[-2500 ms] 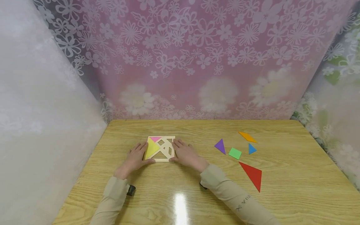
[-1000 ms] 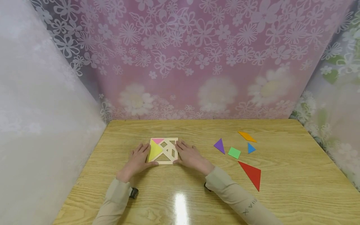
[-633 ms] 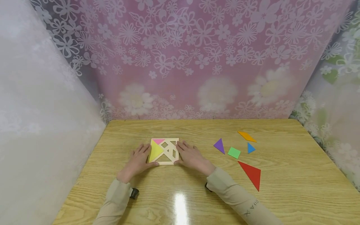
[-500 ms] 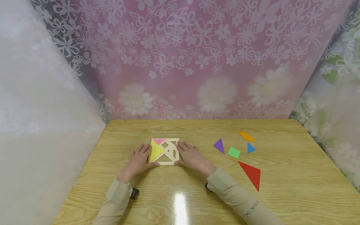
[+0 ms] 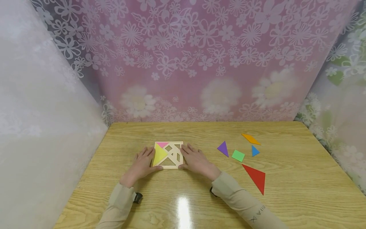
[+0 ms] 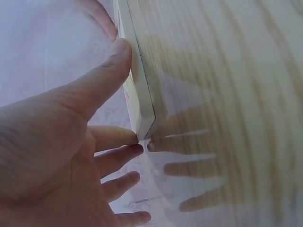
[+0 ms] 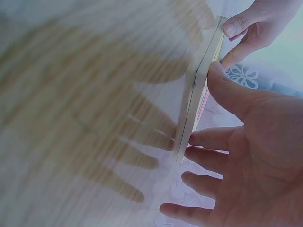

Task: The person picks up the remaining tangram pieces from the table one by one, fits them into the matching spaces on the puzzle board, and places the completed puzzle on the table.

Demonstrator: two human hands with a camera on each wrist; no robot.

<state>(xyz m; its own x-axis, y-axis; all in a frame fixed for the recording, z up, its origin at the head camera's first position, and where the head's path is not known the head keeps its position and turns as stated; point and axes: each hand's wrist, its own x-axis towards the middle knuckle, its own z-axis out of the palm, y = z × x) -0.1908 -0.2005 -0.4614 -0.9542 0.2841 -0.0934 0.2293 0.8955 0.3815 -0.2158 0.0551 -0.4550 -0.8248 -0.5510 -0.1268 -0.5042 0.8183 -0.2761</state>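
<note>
L hand [image 5: 142, 165] & R hand [image 5: 197, 161], fingers spread, touch opp. sides of puzzle board [image 5: 172, 167], thumbs at near edge.

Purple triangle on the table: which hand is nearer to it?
Right: the right hand is left of the purple triangle; the left hand is farther left, across the wooden board.

The left grip [image 5: 141, 166] and right grip [image 5: 196, 160] touched opposite sides of a wooden tangram tray [image 5: 170, 167] containing yellow [image 5: 159, 155] and pink [image 5: 162, 144] triangles; a red triangle [image 5: 258, 178] lay well apart, rightward.
</note>
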